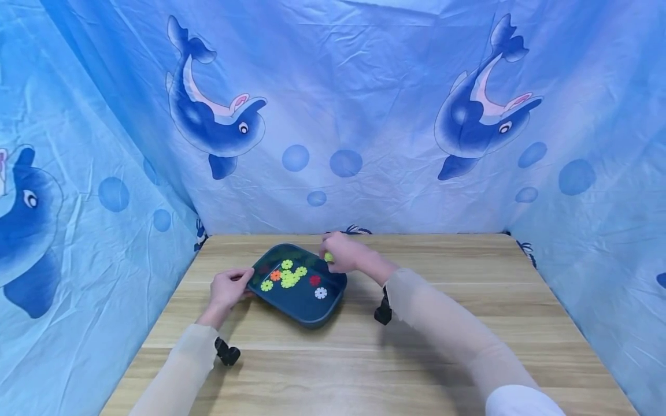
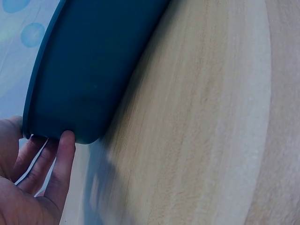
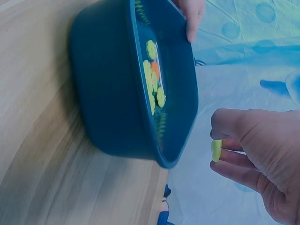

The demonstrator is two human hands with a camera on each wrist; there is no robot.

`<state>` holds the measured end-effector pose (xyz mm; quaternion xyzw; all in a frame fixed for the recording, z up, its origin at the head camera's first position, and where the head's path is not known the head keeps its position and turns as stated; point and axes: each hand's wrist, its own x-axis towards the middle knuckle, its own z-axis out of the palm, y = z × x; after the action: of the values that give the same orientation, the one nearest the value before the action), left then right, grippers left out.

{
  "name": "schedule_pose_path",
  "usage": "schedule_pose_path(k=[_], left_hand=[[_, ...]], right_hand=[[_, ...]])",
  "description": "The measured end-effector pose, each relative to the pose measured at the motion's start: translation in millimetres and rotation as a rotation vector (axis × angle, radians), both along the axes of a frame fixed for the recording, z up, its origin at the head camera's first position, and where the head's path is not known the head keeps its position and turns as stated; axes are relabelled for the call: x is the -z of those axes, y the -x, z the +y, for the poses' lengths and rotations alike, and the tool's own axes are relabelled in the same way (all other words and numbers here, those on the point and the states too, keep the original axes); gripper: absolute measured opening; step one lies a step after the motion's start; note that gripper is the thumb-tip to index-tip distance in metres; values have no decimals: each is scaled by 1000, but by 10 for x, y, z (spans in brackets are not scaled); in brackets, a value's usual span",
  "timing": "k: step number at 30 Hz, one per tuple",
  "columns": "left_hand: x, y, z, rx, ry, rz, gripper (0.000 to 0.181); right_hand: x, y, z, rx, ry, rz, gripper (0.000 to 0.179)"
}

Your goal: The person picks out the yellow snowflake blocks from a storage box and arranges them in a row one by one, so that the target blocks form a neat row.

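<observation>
A dark blue plastic basin [image 1: 307, 319] stands on the wooden table. My left hand [image 1: 229, 289] grips its left corner, thumb at the rim and fingers against the outer wall, as the left wrist view shows. My right hand [image 1: 344, 253] is above the basin's far right edge. Between thumb and fingertips it pinches a yellow-green snowflake disc [image 3: 216, 150]. Inside the basin lie several yellow-green snowflake discs [image 1: 289, 278], an orange disc [image 1: 275, 275], a red disc [image 1: 314, 280] and a white disc [image 1: 321, 293].
The wooden table [image 1: 447, 277] reaches back to a blue dolphin-printed curtain [image 1: 385, 115], which also hangs at both sides. A black wrist camera [image 1: 227, 352] sits on the left forearm, and another wrist camera [image 1: 383, 312] on the right.
</observation>
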<state>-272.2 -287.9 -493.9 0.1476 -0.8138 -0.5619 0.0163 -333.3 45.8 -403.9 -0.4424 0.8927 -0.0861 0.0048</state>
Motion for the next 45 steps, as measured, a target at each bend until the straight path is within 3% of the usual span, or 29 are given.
schedule_pose_path(k=[16,27,37,45], left_hand=[[-11,-3,15,-3,9,-1,49],[-4,-64,-17,-7,18,-5,51],[9,-51,5,-7,30,-9,50],[-1,-13,19,-3,15,-6,51]], right_hand=[[7,63,283,58,-1,-21,20],[25,53,467,59,-3,5,20],[121,37,653,117,-23,-44,21],[222,30,793,110,-14,-23,19]])
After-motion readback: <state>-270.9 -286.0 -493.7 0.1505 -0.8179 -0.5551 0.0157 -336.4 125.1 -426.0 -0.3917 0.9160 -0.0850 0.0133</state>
